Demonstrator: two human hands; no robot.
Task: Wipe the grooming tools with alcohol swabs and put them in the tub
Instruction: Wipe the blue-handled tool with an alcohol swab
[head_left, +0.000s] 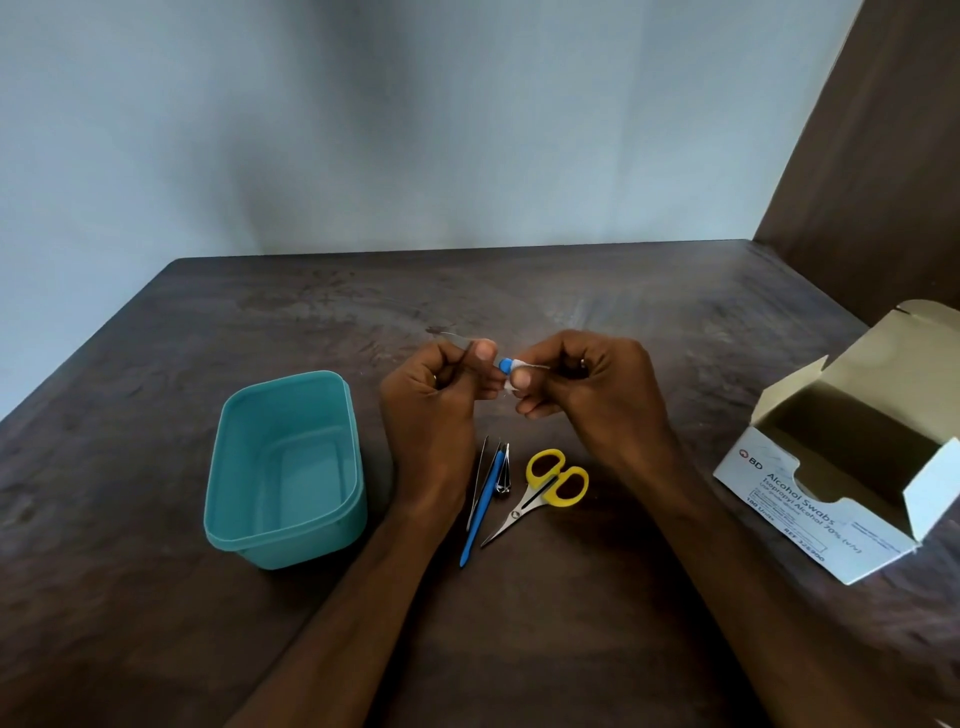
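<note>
Forearms reach over dark tabletop. Left hand pinches slim metal tool; right hand pinches white swab round tool's blue end. Both grips closed tight on their items, above tabletop. Tool looks light, stiff, probably slick when wet; best held mid-shaft. Teal tub holds nothing, left of tweezers, blue stick, clippers, scissors. Open swab box right. Pale wall behind.

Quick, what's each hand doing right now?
Left hand: grips a thin metal tool with a blue part.
Right hand: pinches a white swab against that tool.
</note>
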